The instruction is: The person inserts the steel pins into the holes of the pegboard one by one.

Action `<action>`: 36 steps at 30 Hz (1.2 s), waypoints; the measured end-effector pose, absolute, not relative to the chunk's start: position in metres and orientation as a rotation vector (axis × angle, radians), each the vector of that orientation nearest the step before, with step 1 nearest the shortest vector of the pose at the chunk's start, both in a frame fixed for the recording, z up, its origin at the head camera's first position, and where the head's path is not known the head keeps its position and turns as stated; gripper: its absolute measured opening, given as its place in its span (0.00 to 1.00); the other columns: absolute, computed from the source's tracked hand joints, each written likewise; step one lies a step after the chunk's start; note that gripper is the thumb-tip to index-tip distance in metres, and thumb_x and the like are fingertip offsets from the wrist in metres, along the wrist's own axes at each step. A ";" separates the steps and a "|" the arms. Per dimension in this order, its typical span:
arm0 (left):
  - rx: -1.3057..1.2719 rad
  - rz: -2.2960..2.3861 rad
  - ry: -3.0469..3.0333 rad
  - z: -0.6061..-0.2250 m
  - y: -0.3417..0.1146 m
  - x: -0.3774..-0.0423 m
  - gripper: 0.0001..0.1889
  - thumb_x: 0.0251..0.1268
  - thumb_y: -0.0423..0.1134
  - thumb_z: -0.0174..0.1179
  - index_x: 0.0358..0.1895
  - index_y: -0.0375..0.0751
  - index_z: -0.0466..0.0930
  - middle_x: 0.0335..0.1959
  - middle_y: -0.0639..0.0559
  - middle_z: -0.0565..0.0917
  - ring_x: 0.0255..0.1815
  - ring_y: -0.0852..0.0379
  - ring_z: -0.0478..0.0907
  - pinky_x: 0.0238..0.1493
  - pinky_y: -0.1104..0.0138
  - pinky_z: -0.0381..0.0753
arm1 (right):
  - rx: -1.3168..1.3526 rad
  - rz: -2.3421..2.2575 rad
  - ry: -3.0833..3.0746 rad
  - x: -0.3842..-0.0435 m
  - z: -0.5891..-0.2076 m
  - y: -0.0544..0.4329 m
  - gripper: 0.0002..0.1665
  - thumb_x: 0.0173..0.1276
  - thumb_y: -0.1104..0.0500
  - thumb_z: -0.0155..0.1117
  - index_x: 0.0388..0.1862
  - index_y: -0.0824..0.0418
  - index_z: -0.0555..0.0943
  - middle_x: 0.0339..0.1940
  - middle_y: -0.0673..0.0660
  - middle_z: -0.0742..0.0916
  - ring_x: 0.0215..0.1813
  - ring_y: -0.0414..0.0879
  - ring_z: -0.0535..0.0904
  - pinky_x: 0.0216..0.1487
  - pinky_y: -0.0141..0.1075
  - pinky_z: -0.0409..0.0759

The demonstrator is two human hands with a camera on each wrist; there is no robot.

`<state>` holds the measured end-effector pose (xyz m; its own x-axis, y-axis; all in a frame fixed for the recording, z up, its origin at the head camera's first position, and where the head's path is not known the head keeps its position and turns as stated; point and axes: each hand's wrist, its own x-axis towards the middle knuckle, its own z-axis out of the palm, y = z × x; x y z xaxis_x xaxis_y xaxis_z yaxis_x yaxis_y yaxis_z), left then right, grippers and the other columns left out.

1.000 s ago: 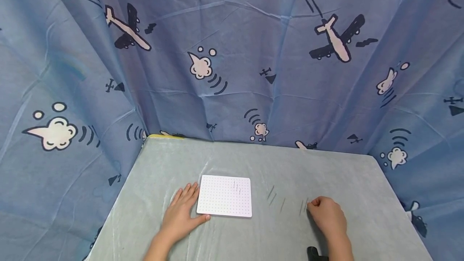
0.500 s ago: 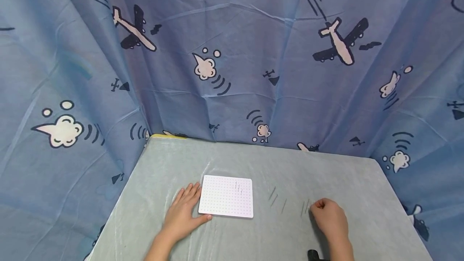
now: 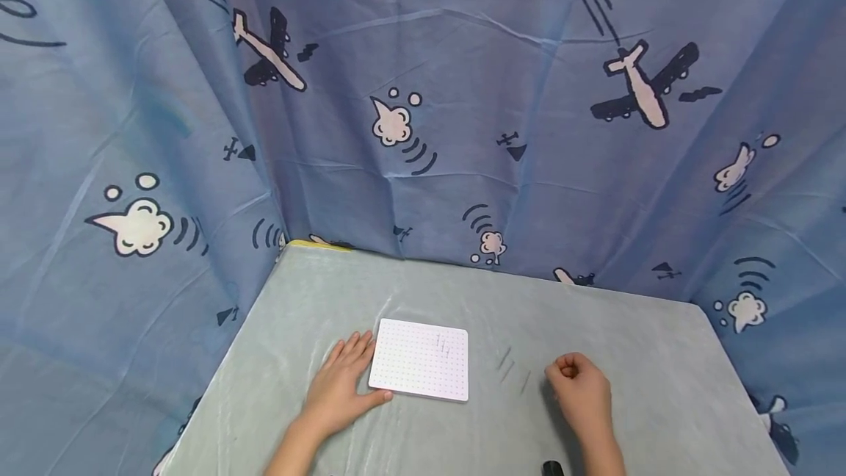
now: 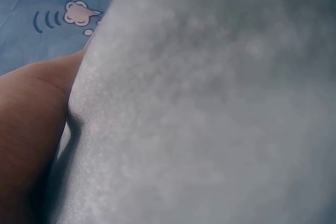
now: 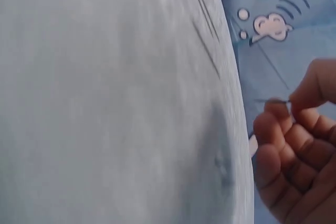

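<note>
A white board (image 3: 419,373) with a grid of small dots lies mid-table; several thin dark sticks (image 3: 442,345) show at its upper right. My left hand (image 3: 340,388) rests spread along its left edge, the thumb at the near left corner. In the left wrist view only part of that hand (image 4: 31,124) shows. Right of the board, my right hand (image 3: 583,391) is raised over the table. In the right wrist view its thumb and index finger pinch a thin, dark, needle-like stick (image 5: 270,100), the other fingers curled. Between board and hand lie 3 similar sticks (image 3: 507,371).
A grey cloth-like cover (image 3: 410,289) spreads over the table. Behind and beside it hangs a blue curtain (image 3: 344,189) printed with airplanes and clouds. A black object (image 3: 552,469) shows at the bottom edge near the right forearm.
My right hand has come up and left from the two sticks it was beside; neither shows on the table now. The left hand stays at the board. The head view has shifted slightly.
</note>
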<state>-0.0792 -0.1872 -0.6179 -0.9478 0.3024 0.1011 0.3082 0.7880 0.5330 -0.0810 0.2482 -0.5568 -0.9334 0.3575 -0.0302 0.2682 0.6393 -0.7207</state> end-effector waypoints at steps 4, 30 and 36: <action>-0.498 -0.865 -2.962 -0.620 -0.188 -0.079 0.57 0.61 0.74 0.70 0.86 0.44 0.66 0.88 0.52 0.61 0.90 0.49 0.52 0.90 0.54 0.44 | -0.430 1.276 -2.671 -0.085 -0.557 0.229 0.06 0.69 0.63 0.66 0.43 0.63 0.85 0.32 0.57 0.87 0.28 0.46 0.82 0.26 0.34 0.81; -0.512 -0.898 -2.944 -0.622 -0.187 -0.081 0.56 0.62 0.75 0.70 0.86 0.44 0.66 0.88 0.52 0.62 0.90 0.50 0.52 0.90 0.53 0.45 | 0.049 1.653 -2.565 -0.106 -0.569 0.134 0.05 0.69 0.70 0.72 0.37 0.63 0.86 0.32 0.53 0.88 0.33 0.45 0.81 0.29 0.31 0.82; -0.496 -0.903 -2.948 -0.621 -0.188 -0.081 0.57 0.61 0.74 0.70 0.86 0.43 0.66 0.88 0.52 0.62 0.90 0.49 0.52 0.90 0.53 0.45 | 0.130 1.629 -2.560 -0.110 -0.574 0.128 0.09 0.67 0.72 0.74 0.34 0.59 0.87 0.32 0.50 0.89 0.35 0.44 0.83 0.35 0.30 0.84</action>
<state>-0.0810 -0.1880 -0.6206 -0.9493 0.2947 0.1098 0.3056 0.7822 0.5430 -0.1097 0.1285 -0.5740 -0.9909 -0.0160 0.1333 -0.1276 0.4227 -0.8972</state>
